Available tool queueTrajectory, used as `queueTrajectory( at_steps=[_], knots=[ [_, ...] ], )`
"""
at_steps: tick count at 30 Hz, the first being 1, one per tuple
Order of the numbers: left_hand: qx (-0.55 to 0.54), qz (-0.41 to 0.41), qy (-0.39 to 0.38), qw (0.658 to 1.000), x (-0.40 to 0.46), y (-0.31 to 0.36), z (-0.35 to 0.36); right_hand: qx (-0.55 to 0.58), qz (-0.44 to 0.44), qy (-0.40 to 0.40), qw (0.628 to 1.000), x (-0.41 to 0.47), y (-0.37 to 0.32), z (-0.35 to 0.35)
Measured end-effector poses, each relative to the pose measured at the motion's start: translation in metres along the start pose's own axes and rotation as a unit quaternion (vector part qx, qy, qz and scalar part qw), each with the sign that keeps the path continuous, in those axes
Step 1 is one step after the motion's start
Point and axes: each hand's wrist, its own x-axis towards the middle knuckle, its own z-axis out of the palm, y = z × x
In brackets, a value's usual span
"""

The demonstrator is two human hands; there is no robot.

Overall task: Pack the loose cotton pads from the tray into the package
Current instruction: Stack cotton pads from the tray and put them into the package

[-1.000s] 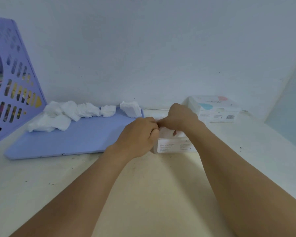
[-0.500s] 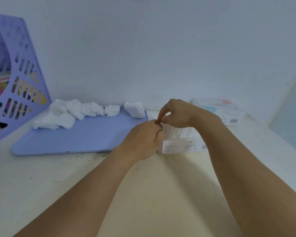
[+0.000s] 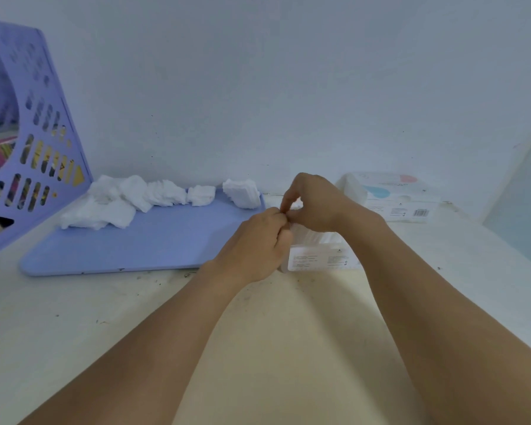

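A clear plastic package (image 3: 318,253) of cotton pads is seen standing on the pale table (image 3: 105,326), just beside the right end of the lilac tray (image 3: 141,243). A white label with small print, too small to be read, is carried on its front lower part. The top of the package is held by both hands. The left hand (image 3: 255,243) is placed at the left front corner of the package, with the fingers curled and the fingertips brought together at the upper edge, where the plastic is pinched. The right hand (image 3: 311,202) is arched over the top from the right side, and its thumb and forefinger are closed in a narrow pinch on the same upper edge, so that the fingertips of the two hands are touching or almost touching. Whether the opening of the package is pulled apart or kept closed cannot be told, because it is hidden by the hands. The loose cotton pads (image 3: 117,202) are found along the far edge of the tray, near the wall, in a row of crumpled heaps, and a neater small stack (image 3: 241,193) is set at the far right corner of the tray. A second package (image 3: 390,194) with blue and pink marks is laid flat on the table behind the right wrist, close to the wall. A lilac perforated file holder (image 3: 40,142) is stood at the left, just beside the tray.
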Motion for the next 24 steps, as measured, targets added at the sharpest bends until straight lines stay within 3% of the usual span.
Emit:
queueTrajectory(
  at_steps=[4, 7, 11, 13, 15, 17, 19, 22, 24],
  knots=[
    [-0.023, -0.016, 0.019, 0.999, -0.003, -0.001, 0.002, -0.024, 0.044, -0.095, 0.994, 0.001, 0.0, 0.007],
    [-0.023, -0.02, 0.033, 0.999, -0.002, 0.0, 0.004, -0.018, 0.048, -0.107, 0.993, 0.0, 0.001, 0.011],
    [-0.103, -0.024, 0.072, 0.992, -0.004, -0.001, 0.0, 0.067, -0.004, 0.021, 0.997, -0.006, -0.004, 0.005],
    [-0.178, -0.059, 0.086, 0.978, -0.005, 0.001, -0.022, 0.094, -0.022, 0.104, 0.99, -0.01, -0.018, -0.005],
    [-0.196, -0.106, 0.15, 0.963, -0.006, -0.013, -0.062, 0.147, -0.035, 0.154, 0.976, -0.013, -0.048, -0.017],
    [-0.082, -0.151, 0.238, 0.956, -0.02, -0.045, -0.109, 0.244, -0.054, 0.121, 0.961, -0.012, -0.089, -0.018],
    [0.019, -0.225, 0.29, 0.93, -0.047, -0.086, -0.15, 0.308, -0.04, 0.023, 0.95, 0.001, -0.133, 0.003],
    [0.077, -0.342, 0.27, 0.897, -0.091, -0.143, -0.184, 0.284, -0.005, -0.039, 0.958, 0.041, -0.188, 0.057],
    [0.052, -0.375, 0.234, 0.895, -0.101, -0.162, -0.185, 0.283, 0.04, -0.071, 0.956, 0.063, -0.209, 0.084]
  ],
)
